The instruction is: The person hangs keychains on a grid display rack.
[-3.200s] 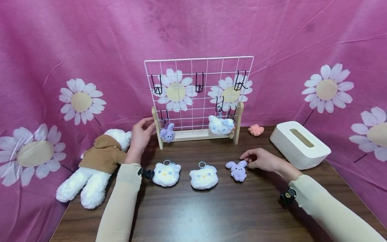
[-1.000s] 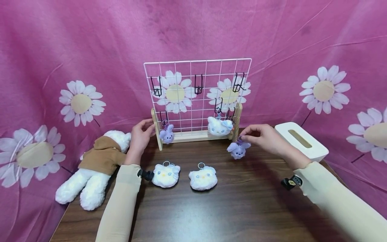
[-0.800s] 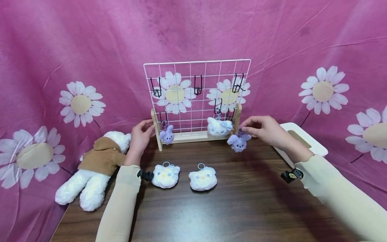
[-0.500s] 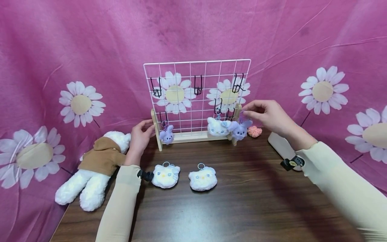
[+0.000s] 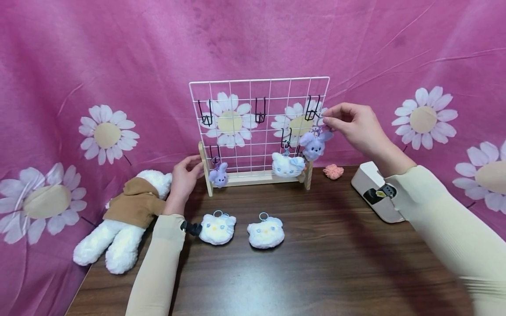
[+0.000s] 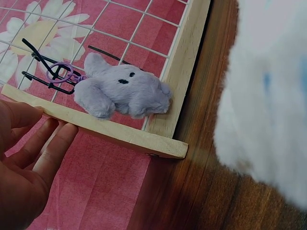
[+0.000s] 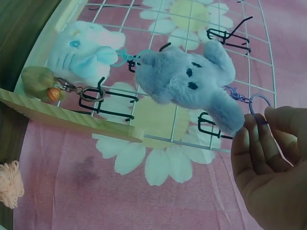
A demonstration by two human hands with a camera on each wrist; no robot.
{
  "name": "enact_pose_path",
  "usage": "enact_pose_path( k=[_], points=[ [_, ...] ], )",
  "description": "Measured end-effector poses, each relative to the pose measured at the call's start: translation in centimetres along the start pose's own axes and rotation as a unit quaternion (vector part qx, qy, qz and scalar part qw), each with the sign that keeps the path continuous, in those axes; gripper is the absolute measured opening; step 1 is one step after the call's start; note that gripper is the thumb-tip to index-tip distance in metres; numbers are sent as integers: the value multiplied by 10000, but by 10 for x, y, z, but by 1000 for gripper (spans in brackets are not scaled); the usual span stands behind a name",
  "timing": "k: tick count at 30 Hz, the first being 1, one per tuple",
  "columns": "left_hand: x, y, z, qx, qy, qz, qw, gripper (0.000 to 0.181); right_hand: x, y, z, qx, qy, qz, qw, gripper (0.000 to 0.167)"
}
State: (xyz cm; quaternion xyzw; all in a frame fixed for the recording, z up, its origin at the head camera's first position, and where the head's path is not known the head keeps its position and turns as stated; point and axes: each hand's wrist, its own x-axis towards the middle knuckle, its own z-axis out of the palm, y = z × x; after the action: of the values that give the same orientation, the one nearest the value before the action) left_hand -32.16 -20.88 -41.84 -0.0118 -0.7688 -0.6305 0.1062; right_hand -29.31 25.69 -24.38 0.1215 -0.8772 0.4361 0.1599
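My right hand (image 5: 361, 129) pinches the ring of a purple bunny plush keychain (image 5: 314, 145), which hangs in front of the white wire grid (image 5: 261, 80) near its right edge. Just left of those fingers is a black hook (image 5: 311, 114). In the right wrist view the purple ring (image 7: 259, 106) shows between thumb and fingers. My left hand (image 5: 186, 180) touches the stand's left wooden post (image 6: 110, 130) with fairly straight fingers. Beside it another purple bunny keychain (image 6: 124, 88) hangs from a lower hook. A white cat plush keychain (image 5: 287, 166) hangs lower right.
Two white cat keychains (image 5: 217, 229) (image 5: 266, 232) lie on the brown table (image 5: 253, 281). A white plush toy in a brown top (image 5: 134, 197) lies left. At right are a pink fuzzy piece (image 5: 334, 171) and a white tissue box (image 5: 365, 180), partly hidden by my arm.
My right hand has picked the purple bunny keychain up from the table by its ring and raised it to the grid's upper right. The left hand stays at the post.
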Motion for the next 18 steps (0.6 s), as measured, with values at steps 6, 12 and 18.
enact_pose_path(
  k=[6,12,18],
  points=[
    [2,-1,0,-39,22,26,10000,36,8,1,4,114,3,176,9998,28],
    [2,-1,1,-72,49,43,10000,36,10,2,5,231,-23,218,9995,27],
    [1,-1,2,-102,55,75,9999,35,9,5,5,137,-47,271,9995,28]
  ],
)
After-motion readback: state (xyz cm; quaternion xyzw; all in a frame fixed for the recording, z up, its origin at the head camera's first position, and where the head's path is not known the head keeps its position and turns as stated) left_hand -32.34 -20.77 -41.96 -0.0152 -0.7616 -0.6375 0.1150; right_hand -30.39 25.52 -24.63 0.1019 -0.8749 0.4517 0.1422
